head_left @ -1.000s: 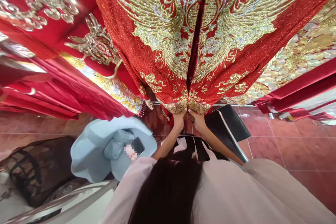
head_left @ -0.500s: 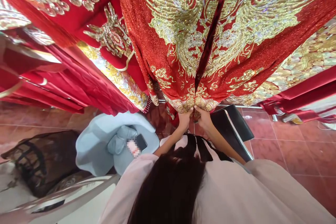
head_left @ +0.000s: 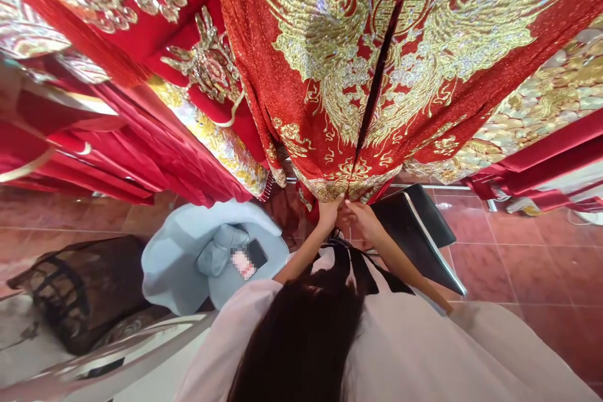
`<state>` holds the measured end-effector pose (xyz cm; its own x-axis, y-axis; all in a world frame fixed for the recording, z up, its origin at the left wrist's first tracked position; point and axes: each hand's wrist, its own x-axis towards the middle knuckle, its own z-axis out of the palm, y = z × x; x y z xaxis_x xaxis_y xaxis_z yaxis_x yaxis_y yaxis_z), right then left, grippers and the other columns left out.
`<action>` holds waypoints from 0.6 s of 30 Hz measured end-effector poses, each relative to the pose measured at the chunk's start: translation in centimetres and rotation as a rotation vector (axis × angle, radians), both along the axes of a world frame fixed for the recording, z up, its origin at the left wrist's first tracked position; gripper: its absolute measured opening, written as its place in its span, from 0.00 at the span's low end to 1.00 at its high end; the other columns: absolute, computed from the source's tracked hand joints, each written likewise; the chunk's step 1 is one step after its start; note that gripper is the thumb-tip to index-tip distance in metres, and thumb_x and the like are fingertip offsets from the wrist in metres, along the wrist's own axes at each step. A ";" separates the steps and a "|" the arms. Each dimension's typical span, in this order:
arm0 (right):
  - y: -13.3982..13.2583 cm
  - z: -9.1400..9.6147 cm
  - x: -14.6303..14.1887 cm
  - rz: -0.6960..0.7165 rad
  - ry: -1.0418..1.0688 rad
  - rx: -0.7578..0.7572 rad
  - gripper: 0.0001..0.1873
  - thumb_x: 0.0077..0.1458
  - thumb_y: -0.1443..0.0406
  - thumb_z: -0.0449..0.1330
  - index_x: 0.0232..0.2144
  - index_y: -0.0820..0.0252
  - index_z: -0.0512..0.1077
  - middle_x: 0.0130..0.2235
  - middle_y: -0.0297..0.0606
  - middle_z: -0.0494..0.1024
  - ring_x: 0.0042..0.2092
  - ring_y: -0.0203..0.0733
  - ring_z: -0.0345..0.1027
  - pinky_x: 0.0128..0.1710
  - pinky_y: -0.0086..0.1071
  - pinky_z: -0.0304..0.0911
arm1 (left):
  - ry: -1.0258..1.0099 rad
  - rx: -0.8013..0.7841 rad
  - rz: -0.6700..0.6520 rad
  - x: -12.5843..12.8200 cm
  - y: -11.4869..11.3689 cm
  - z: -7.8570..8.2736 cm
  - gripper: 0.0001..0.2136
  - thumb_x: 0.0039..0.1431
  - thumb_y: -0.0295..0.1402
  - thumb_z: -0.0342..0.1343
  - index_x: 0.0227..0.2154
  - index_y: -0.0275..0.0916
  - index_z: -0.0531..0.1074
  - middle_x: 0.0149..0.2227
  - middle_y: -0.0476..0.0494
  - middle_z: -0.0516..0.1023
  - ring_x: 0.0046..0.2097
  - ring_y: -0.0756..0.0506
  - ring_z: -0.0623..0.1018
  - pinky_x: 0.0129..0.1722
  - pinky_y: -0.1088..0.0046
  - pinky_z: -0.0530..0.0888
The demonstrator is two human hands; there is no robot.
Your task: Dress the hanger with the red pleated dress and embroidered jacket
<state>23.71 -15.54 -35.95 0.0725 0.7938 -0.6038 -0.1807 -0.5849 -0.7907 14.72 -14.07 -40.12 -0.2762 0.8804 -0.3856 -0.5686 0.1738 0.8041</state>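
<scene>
A red robe [head_left: 377, 63] with gold and silver embroidered birds hangs before me, split down the front by a dark seam. My left hand [head_left: 328, 213] pinches the left bottom corner of that opening. My right hand [head_left: 360, 221] sits just right of it, fingers closed on the hem of the right panel. Both hands meet at the bottom of the seam, where the two panels touch. My dark hair and white sleeves fill the lower part of the view.
More red embroidered garments [head_left: 117, 44] hang at the left, and a gold-scaled one [head_left: 541, 100] at the right. A light blue cloth [head_left: 198, 251] with a phone [head_left: 257, 254] on it lies at lower left, beside a dark mesh garment [head_left: 70, 289]. A black stand [head_left: 419, 232] rests on red floor tiles.
The view has shifted, so the robe sits further right and higher. My hands have drawn closer together and the bottom of the split has closed.
</scene>
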 end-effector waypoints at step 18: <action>4.6 1.0 -0.9 0.019 -0.214 0.090 0.14 0.42 0.69 0.58 0.09 0.62 0.63 0.10 0.30 0.59 0.15 0.28 0.47 0.18 0.26 0.42 | 0.088 0.065 -0.089 0.2 2.5 -2.2 0.11 0.39 0.33 0.67 0.23 0.36 0.71 0.26 0.49 0.74 0.31 0.49 0.72 0.41 0.69 0.69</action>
<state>22.82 -10.94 -34.91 0.1763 0.8461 -0.5030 0.0070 -0.5120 -0.8589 14.90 -11.59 -42.28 -0.2261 0.9254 -0.3042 -0.4798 0.1660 0.8615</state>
